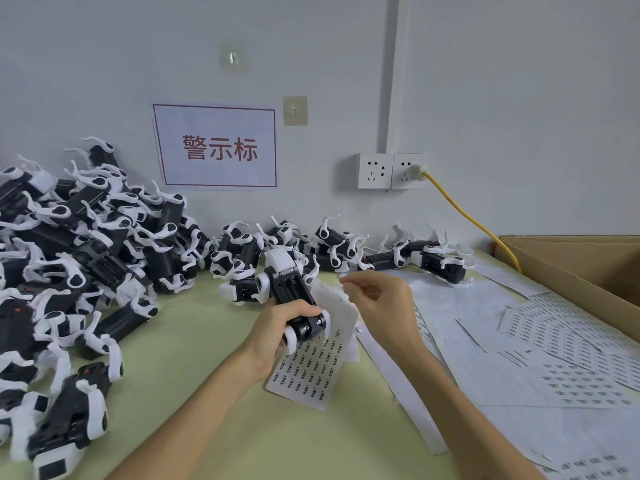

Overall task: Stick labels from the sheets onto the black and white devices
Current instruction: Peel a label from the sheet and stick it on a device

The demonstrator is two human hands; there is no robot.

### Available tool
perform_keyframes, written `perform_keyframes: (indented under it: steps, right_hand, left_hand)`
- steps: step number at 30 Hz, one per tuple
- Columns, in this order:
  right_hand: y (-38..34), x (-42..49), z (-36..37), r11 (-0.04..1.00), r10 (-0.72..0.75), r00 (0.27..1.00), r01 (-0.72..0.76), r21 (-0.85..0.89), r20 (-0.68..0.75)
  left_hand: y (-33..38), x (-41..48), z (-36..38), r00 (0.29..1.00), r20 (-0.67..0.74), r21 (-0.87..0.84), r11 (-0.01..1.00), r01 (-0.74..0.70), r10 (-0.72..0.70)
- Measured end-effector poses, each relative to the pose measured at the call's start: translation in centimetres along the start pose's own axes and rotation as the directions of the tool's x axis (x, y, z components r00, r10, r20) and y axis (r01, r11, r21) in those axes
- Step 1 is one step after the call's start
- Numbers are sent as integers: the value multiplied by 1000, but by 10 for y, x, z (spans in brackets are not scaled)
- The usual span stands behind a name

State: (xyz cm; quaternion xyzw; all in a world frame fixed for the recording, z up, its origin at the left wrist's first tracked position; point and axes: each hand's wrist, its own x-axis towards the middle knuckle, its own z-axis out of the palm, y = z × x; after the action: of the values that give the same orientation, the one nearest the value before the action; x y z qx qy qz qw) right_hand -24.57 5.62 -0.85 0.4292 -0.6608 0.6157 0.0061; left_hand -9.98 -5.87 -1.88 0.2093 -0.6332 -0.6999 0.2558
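My left hand (277, 336) grips a black and white device (292, 292) and holds it tilted above the table's middle. Under that hand lies a label sheet (313, 368) with rows of small printed labels, its upper part peeled bare. My right hand (381, 303) hovers just right of the device, its thumb and forefinger pinched together at a tiny white label (343, 281). A big heap of the same devices (76, 258) fills the left side.
More devices (440, 263) line the wall at the back. Used and partly used label sheets (571, 368) cover the table's right side. A cardboard box (585, 268) stands far right. A yellow cable (474, 223) runs from the wall socket (408, 171).
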Motion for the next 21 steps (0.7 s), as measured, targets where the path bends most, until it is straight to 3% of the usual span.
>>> perform_keyframes:
  steps: [7, 10, 16, 21]
  right_hand:
    - [1, 1, -1, 997, 16, 999, -18, 70, 29]
    - [1, -1, -1, 998, 4, 998, -9, 70, 64]
    - [0, -2, 4, 998, -32, 997, 28, 62, 68]
    - [4, 0, 4, 1000, -25, 1000, 25, -4, 8]
  left_hand:
    - [2, 2, -1, 975, -193, -3, 994, -113, 111]
    - [6, 0, -4, 981, -161, -23, 993, -118, 112]
    - [9, -10, 7, 999, -45, -88, 996, 10, -14]
    - [8, -8, 6, 997, 70, -276, 961, -15, 36]
